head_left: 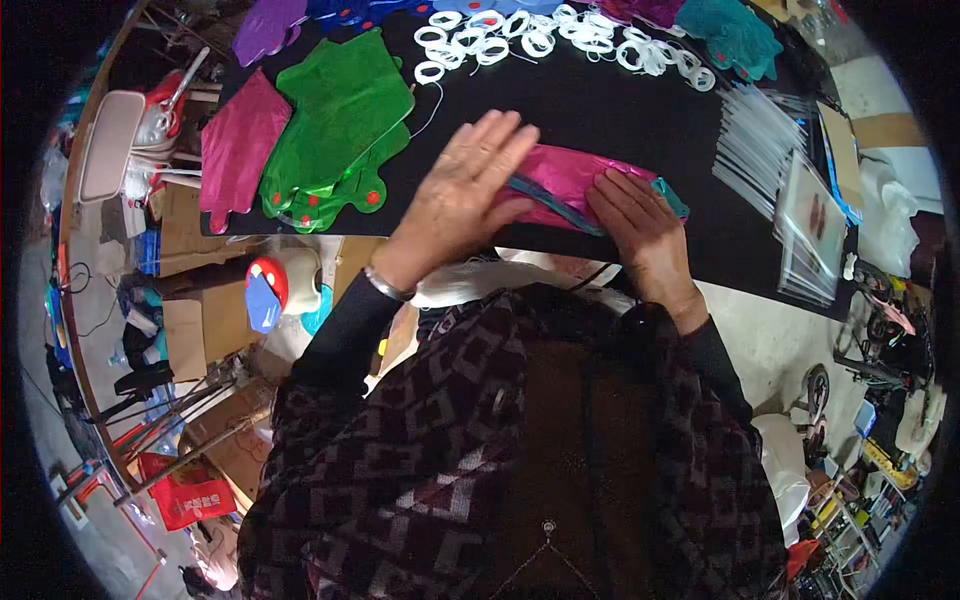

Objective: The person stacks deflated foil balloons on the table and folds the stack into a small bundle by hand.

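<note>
On black tabletop (640,115) | left hand (458,188) outstretched at pink foil (562,172) | right hand (645,228) flat atop it

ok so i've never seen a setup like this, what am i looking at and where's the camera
There's no machine here, just a person's bare hands. The one picture comes from a camera worn on that person's head, looking forward and down. On the black table lie green foil, white rings and pale sticks, among other things. The right hand lies over pink foil; its thumb is hidden, so I can't tell whether it grips. The left hand is open at the foil's left end.
</note>
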A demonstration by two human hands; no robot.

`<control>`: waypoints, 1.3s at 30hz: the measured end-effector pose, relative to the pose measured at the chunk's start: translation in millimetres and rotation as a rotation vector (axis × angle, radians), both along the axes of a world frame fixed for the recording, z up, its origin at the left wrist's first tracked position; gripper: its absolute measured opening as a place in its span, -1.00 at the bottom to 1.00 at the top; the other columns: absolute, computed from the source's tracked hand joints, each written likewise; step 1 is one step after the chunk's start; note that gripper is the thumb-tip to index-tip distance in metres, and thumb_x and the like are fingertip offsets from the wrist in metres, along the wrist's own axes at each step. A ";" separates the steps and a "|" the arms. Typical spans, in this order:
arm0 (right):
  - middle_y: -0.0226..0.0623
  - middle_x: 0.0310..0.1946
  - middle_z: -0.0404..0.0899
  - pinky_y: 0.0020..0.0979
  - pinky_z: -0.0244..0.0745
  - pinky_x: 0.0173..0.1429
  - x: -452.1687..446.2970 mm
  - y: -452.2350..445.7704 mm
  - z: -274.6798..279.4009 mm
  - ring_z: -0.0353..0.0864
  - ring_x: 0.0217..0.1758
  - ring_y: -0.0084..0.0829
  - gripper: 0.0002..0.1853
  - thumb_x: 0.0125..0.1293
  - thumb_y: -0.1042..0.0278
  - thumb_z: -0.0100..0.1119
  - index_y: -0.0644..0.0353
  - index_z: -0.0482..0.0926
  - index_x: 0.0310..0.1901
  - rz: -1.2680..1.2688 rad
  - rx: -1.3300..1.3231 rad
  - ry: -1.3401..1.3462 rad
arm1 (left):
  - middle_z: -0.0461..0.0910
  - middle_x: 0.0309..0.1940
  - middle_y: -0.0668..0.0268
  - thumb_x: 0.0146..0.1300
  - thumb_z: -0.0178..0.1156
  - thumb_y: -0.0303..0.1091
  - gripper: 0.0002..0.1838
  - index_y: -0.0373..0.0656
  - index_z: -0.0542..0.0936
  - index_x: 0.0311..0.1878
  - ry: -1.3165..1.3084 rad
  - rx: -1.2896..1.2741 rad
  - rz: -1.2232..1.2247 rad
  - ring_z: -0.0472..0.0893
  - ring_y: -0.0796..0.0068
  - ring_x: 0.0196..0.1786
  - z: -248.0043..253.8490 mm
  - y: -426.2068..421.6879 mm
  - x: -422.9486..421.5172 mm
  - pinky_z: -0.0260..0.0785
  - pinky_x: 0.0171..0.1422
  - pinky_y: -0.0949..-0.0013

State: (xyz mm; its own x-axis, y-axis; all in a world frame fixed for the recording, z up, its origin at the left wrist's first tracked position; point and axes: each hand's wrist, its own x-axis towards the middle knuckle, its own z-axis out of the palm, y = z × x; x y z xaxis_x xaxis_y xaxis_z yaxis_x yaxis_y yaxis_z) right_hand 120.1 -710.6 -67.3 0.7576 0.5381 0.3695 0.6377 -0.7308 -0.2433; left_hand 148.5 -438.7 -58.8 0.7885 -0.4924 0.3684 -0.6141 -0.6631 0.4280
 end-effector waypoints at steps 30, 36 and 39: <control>-0.32 0.26 0.67 -0.20 0.44 0.50 -0.2 1.0 -2.6 0.58 0.41 -0.28 -0.62 0.29 0.36 0.23 0.13 0.70 0.15 -0.015 0.018 -0.020 | 0.54 0.44 0.29 0.29 0.30 -0.41 -0.40 -0.01 0.54 0.44 -0.117 0.225 0.186 0.38 0.20 0.58 -8.4 12.9 -3.1 0.09 0.70 0.02; -0.34 0.27 0.66 -0.19 0.44 0.50 -1.6 2.4 -2.3 0.58 0.41 -0.27 -0.61 0.29 0.34 0.22 0.12 0.69 0.15 -0.009 0.042 -0.018 | 0.49 0.48 0.22 0.27 0.30 -0.42 -0.38 -0.05 0.53 0.44 -0.148 0.079 -0.026 0.37 0.17 0.59 3.2 -29.8 -12.7 0.08 0.70 -0.01; -0.36 0.27 0.65 -0.17 0.43 0.51 -0.9 3.1 -0.3 0.57 0.41 -0.27 -0.61 0.29 0.33 0.21 0.11 0.69 0.15 0.000 0.073 -0.016 | 0.43 0.52 0.18 0.30 0.26 -0.40 -0.38 -0.08 0.50 0.47 0.019 -0.031 -0.141 0.32 0.13 0.62 4.3 -52.6 -13.8 0.05 0.71 -0.04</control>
